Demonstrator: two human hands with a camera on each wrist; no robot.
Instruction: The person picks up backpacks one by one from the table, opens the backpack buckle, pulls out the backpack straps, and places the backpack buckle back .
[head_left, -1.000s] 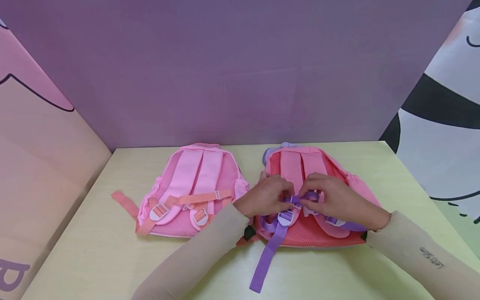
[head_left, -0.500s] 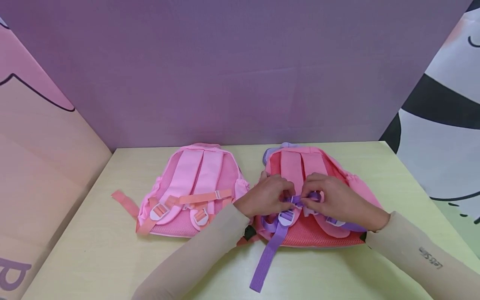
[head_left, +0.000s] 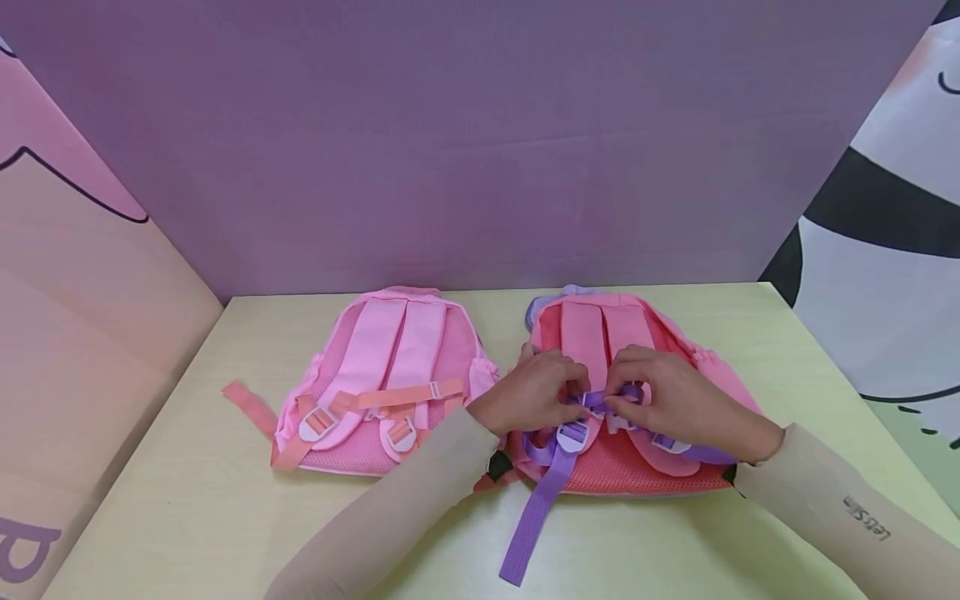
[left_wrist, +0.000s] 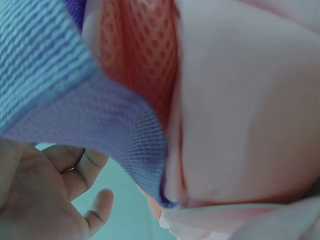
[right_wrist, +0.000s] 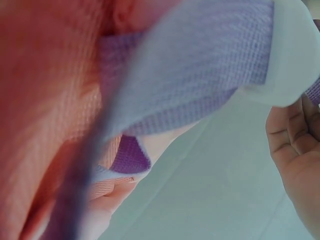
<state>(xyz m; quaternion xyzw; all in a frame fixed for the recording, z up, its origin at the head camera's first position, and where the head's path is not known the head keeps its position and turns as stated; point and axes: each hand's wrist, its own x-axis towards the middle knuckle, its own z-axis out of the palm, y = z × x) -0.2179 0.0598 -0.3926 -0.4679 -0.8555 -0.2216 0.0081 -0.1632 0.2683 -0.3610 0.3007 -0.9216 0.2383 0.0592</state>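
A coral-pink backpack (head_left: pixel 585 329) lies on the right with its shoulder straps facing up. Both hands meet over its purple chest strap (head_left: pixel 595 402). My left hand (head_left: pixel 536 387) pinches the strap's left part, near a small white slider mostly covered by the fingers. The right hand (head_left: pixel 663 396) pinches the strap a little further right, thumb and forefinger together. Below them, a white buckle (head_left: pixel 573 437) carries a long purple webbing tail (head_left: pixel 536 521) that hangs over the table. Close purple webbing (left_wrist: pixel 120 122) fills much of the left wrist view.
A light-pink backpack (head_left: pixel 397 342) with orange webbing lies to the left, its loose strap end (head_left: pixel 251 407) stretching out leftward. Both bags rest on a pale wooden table (head_left: pixel 187 500). A purple panel (head_left: pixel 480 150) stands behind the table.
My right hand has shifted very slightly to the right along the chest strap, widening the gap between the fingertips. The left hand and both backpacks stay in place.
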